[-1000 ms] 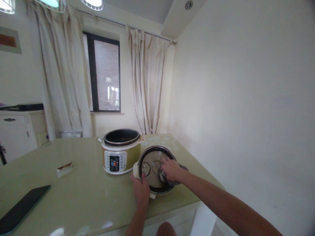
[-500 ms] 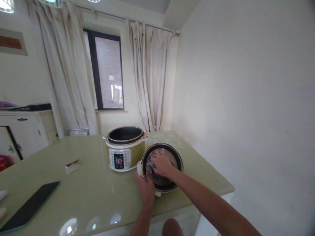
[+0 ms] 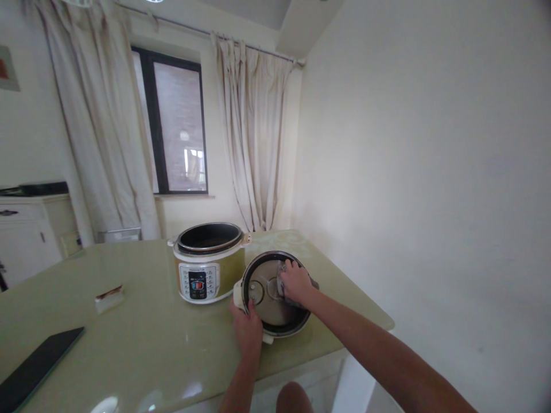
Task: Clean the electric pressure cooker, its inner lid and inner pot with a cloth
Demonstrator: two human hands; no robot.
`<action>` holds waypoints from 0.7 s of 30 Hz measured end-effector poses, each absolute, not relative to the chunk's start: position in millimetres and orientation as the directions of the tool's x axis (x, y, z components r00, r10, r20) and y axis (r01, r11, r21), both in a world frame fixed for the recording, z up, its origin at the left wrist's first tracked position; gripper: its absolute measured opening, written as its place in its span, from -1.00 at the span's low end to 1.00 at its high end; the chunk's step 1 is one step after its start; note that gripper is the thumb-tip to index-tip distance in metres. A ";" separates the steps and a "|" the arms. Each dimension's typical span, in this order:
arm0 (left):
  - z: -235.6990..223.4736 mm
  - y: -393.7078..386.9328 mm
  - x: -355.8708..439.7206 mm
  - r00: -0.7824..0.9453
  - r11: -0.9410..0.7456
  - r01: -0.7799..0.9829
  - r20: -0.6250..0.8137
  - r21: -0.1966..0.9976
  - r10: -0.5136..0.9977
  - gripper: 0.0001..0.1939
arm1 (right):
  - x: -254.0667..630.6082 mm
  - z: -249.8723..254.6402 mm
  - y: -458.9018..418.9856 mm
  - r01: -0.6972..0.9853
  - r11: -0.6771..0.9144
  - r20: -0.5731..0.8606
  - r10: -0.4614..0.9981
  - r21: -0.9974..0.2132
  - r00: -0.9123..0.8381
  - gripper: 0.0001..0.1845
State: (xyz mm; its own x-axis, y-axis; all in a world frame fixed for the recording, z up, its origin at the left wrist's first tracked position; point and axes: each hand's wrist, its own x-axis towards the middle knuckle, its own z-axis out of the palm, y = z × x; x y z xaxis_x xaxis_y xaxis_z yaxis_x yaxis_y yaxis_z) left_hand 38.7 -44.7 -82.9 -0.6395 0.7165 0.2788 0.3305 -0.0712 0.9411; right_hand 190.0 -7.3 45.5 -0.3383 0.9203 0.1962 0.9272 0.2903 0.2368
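A round pressure cooker lid (image 3: 266, 304) is tilted up with its metal underside facing me, near the table's right front edge. My left hand (image 3: 248, 331) grips its lower left rim, thumb over the edge. Bunched in my right hand (image 3: 298, 283) is a grey cloth (image 3: 282, 281), pressed against the right part of the lid's inner face. The fingers hide some of the cloth. Behind and left of the lid stands the electric pressure cooker (image 3: 209, 275), uncovered, its dark inner pot showing and its control panel towards me.
The glossy green table (image 3: 146, 338) carries a dark flat board (image 3: 41, 367) at left and a small whitish packet (image 3: 109, 298) beyond it. A white wall (image 3: 408, 172) rises along the right. Curtains and a window stand behind, a white cabinet (image 3: 26, 235) at far left.
My right hand swept the cloth leftward across the lid's inner face, then back to its right side. My left hand kept its grip on the rim. The view swung slightly.
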 end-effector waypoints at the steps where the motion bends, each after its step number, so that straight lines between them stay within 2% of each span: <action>1: -82.4 -44.6 39.3 -0.643 -0.073 0.332 0.282 0.941 0.712 -0.47 | 187.8 46.6 -0.9 0.933 0.279 0.228 0.916 0.228 -0.330 -0.63; 8: -86.5 -42.9 39.3 -0.687 -0.015 0.307 0.233 0.951 0.688 -0.47 | 142.0 42.7 21.7 0.875 0.451 0.329 0.811 0.176 -0.484 -0.62; 11: -91.1 -41.6 37.8 -0.693 -0.018 0.304 0.234 0.953 0.682 -0.47 | 127.4 38.2 18.0 0.839 0.527 0.307 0.783 0.135 -0.541 -0.63; 14: -95.2 -39.9 36.3 -0.695 -0.056 0.306 0.263 0.950 0.670 -0.46 | 128.2 31.8 8.2 0.834 0.540 0.300 0.781 0.115 -0.547 -0.61; 21: -93.7 -39.2 34.8 -0.660 -0.112 0.303 0.294 0.946 0.692 -0.47 | 168.3 16.5 -25.2 0.807 0.576 0.211 0.779 0.134 -0.591 -0.65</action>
State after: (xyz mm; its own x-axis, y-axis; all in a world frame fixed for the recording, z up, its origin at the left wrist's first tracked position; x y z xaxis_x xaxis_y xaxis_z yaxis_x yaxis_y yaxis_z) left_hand 34.8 -39.2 -93.7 -0.6597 0.6918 0.2937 0.3034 -0.1123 0.9462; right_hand 168.3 -25.2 16.5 -0.5906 0.7789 0.2110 0.8068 0.5756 0.1336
